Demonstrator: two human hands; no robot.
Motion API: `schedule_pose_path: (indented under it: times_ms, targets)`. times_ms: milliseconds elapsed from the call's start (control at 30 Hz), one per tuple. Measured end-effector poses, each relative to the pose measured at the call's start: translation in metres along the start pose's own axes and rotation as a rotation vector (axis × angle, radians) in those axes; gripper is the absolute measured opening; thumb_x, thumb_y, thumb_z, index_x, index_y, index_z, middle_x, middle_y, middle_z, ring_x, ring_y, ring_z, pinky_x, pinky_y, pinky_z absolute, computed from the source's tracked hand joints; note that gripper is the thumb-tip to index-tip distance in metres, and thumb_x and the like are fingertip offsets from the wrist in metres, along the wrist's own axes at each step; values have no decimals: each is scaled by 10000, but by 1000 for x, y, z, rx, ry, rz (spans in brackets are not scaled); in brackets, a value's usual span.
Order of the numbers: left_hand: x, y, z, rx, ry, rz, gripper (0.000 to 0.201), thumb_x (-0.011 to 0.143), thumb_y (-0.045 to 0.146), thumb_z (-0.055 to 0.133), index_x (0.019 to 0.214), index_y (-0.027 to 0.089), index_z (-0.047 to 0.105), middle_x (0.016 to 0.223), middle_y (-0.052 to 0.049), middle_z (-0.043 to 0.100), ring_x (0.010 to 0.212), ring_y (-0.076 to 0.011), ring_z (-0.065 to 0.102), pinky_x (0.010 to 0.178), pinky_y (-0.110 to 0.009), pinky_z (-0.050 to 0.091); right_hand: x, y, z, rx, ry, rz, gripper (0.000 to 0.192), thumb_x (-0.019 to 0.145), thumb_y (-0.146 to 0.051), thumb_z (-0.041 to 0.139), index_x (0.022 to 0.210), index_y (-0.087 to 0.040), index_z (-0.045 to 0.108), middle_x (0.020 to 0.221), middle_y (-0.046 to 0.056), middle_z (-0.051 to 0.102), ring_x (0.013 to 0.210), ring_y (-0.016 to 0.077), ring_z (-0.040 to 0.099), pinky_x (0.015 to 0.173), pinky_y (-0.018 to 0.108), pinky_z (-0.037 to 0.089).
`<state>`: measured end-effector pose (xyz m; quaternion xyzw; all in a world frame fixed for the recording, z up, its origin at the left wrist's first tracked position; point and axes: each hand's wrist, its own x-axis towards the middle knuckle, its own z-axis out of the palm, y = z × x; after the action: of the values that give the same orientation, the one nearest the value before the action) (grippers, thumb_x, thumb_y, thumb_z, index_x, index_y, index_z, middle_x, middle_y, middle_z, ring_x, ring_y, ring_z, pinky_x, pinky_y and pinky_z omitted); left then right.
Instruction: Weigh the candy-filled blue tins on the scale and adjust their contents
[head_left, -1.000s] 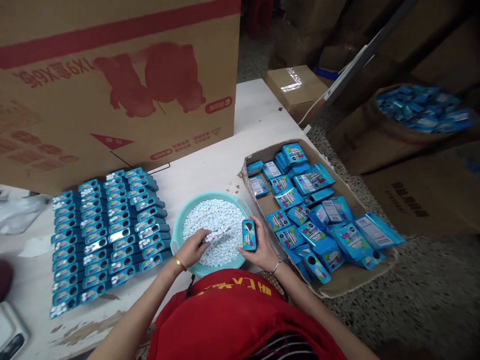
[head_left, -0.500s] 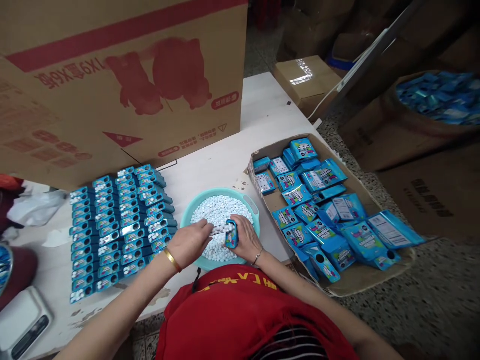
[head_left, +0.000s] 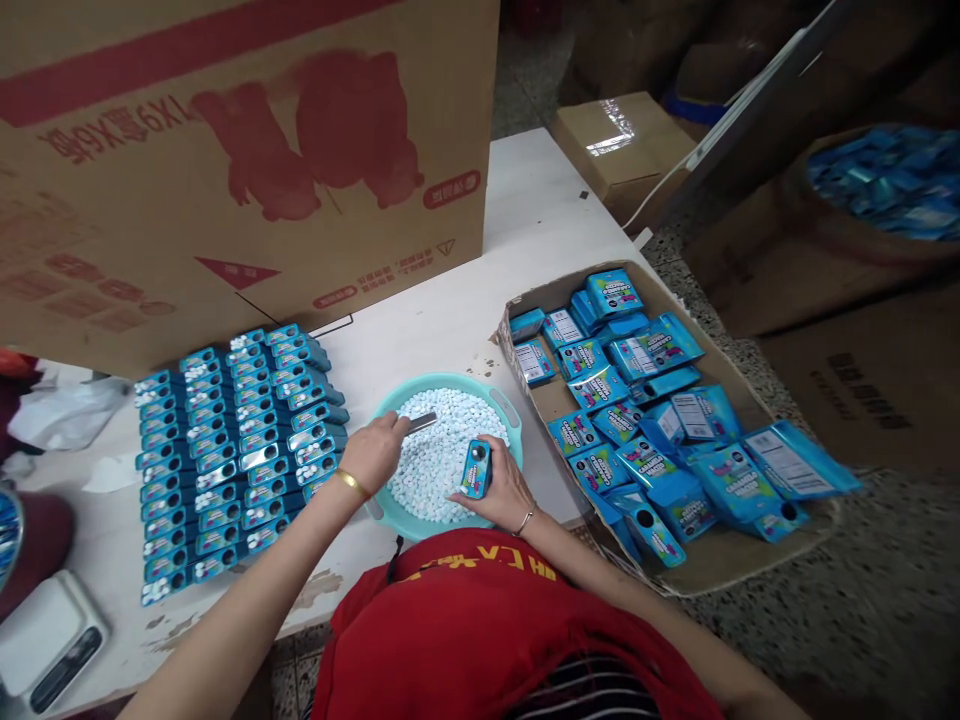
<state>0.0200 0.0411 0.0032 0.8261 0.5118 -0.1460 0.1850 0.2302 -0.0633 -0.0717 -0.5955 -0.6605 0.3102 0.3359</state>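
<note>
1. The left hand (head_left: 379, 452) has its fingers closed around a narrow grey scoop (head_left: 421, 423), above small round white pellets (head_left: 420, 488).
2. The right hand (head_left: 507, 487) grips a small blue rectangular box with a round opening (head_left: 474, 474), also above the pellets.
3. A round turquoise plastic basin (head_left: 514, 432) carries the pellets near the white table's (head_left: 525, 215) front edge.

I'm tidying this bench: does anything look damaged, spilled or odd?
Yes: the large carton has upside-down print, the table has brown, worn-looking patches along its near edge, and the open carton of blue packs looks ragged at the rim.
</note>
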Motion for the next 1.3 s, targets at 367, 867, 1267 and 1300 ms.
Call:
schedule_pose_path:
  times_ms: [367,867,1267,1300]
  targets:
    - [39,32,133,-290,10,109,310,902,152,476,1211,163,500,1208,-99,530,1100,-223,510,930,-424,450,-21,-9,-28,241,-231,125,843,627,-329,758,1301,-197,270,1277,150,421,1235,299,443,1061,454,380]
    - [-22,-6,37,-540,65,352,277,911,225,425,1173,164,492,1083,-98,586,1013,-193,553,899,-338,460,-7,4,4,49,13,74,779,665,-427,736,1283,-174,334,1217,171,507,1157,322,518,962,493,464]
    - [-39,78,-55,268,-196,146,381,887,39,337,1239,130,451,1086,-130,558,869,-242,635,637,-332,502,7,2,28,-59,61,-123,723,705,-380,675,1309,-154,348,1254,180,521,1222,339,467,1080,590,302]
    - [-40,84,-59,292,-190,153,403,892,40,332,1275,127,422,1096,-136,556,870,-243,636,635,-333,503,7,3,28,-60,63,-126,723,707,-380,674,1309,-156,344,1258,179,519,1225,337,466,1078,586,306]
